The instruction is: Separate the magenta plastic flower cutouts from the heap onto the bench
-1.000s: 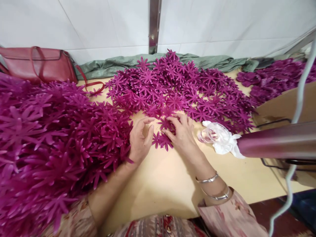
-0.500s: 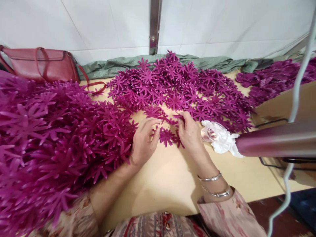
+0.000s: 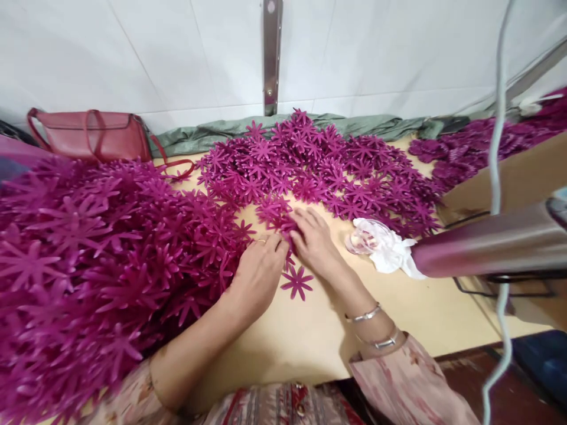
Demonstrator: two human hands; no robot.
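My left hand [image 3: 259,271] is closed, knuckles up, with a ring on one finger. Its fingertips meet the purple flower pieces between my hands, and what they pinch, if anything, is hidden. Just to the right, my right hand [image 3: 316,245] is open, its fingers stretched over a small cluster of flower pieces [image 3: 275,211], thumb near the left fingertips. A single star-shaped purple flower piece [image 3: 297,283] lies flat on the table [image 3: 305,342] below both hands. Behind them rises a heap of similar flower pieces [image 3: 283,150]. A larger heap [image 3: 110,254] flanks my left arm.
A red handbag [image 3: 93,136] stands at the back left. To the right lie a clear dish [image 3: 359,241], white crumpled material [image 3: 392,254] and a shiny metal cylinder [image 3: 482,242]. A pale cable [image 3: 496,147] hangs on the right. Green cloth [image 3: 190,136] runs along the wall.
My hands have come closer together, and the right one has gone from a pinch to stretched fingers over the flower pieces. The single flower piece now lies lower, nearer to me.
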